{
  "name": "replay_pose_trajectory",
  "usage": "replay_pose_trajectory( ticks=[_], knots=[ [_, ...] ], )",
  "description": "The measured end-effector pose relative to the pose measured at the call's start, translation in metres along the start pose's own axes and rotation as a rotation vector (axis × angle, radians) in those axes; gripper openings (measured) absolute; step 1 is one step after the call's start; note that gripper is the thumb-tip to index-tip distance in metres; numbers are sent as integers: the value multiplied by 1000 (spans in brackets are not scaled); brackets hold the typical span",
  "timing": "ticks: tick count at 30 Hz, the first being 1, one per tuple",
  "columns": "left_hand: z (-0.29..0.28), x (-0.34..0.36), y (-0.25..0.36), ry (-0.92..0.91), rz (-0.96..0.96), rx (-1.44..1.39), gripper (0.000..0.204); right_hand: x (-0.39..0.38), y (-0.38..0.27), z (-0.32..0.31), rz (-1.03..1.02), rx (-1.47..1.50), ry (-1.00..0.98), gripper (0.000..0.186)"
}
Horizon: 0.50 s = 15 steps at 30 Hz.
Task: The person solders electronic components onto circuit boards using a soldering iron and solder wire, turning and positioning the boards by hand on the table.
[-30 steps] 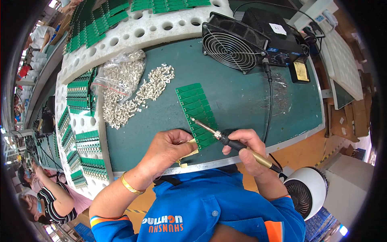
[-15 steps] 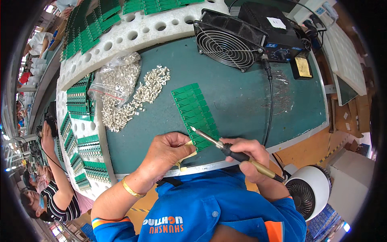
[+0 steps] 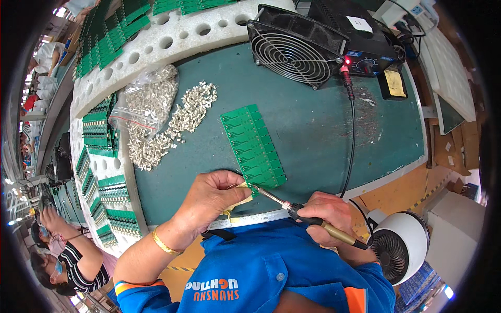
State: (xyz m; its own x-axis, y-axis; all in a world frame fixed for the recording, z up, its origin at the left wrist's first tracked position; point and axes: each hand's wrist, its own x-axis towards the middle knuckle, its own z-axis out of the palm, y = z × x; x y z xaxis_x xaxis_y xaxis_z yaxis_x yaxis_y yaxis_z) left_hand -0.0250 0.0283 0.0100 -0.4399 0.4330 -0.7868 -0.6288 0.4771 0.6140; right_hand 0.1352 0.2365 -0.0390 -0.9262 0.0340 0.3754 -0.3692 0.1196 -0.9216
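Observation:
My right hand is closed round a soldering iron with a black and gold handle. The iron's metal tip is at the near end of a green circuit board panel, close to the fingers of my left hand. Those fingers pinch a small yellow piece, paper or cloth, beside the panel's near left corner. Whether anything else is inside that pinch is hidden. The panel lies flat on the green table mat, divided into several sections.
Small whitish connectors lie in a heap at left, partly under a clear plastic bag. White foam racks with green boards border the work area. A black fan, soldering station and yellow sponge stand at far right.
The soldering iron's tip has moved down from partway along the panel to its near end, beside my left fingers. A red light has come on at the station's cable socket.

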Motion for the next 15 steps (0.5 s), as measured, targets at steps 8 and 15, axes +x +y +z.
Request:
replay_pose_trajectory(
  ticks=[8, 15],
  knots=[
    [-1, -1, 0, 1, 1, 1, 12, 1, 2, 2, -24, -76, 1, 30],
    [-2, 0, -2, -6, 4, 14, 13, -1, 4, 3, -10, -75, -4, 31]
  ],
)
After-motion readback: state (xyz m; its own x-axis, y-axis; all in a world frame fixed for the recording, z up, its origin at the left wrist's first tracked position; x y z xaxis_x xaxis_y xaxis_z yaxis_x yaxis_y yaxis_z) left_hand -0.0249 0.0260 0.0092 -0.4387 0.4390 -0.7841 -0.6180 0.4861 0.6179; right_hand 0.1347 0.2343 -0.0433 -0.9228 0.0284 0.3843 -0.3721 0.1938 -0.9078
